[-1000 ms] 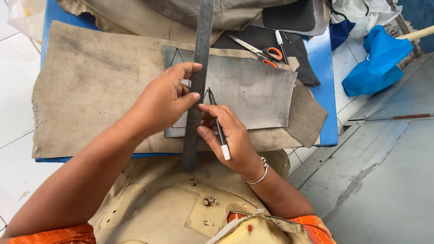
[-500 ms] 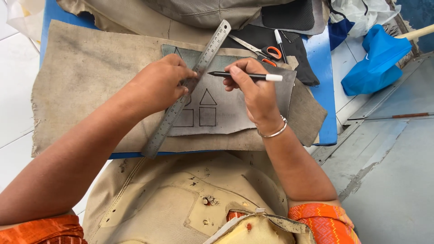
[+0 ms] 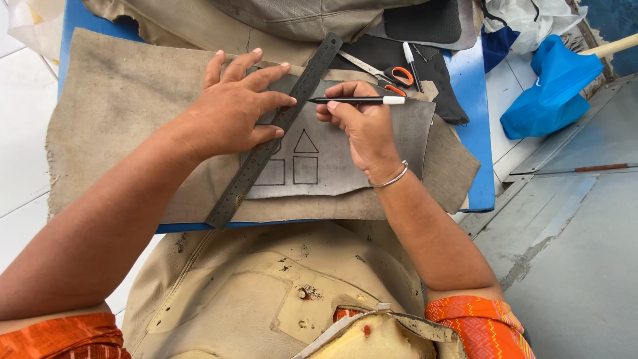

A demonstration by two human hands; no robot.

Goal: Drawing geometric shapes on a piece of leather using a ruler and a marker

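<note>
— While the left hand (image 3: 234,110) lies flat, fingers spread wide, what is under it?

— A metal ruler (image 3: 276,129), slanting from seven to one o'clock across the grey sheet (image 3: 345,166).

— And the right hand (image 3: 362,123)?

— Closed around a black pen (image 3: 355,100), its tip at nine o'clock, touching the ruler's edge.

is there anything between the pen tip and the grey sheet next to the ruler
Nothing visible does. The right hand holds the black pen with a white cap with its tip at the edge of the long dark metal ruler, which the left hand presses onto the grey fabric sheet.
</note>
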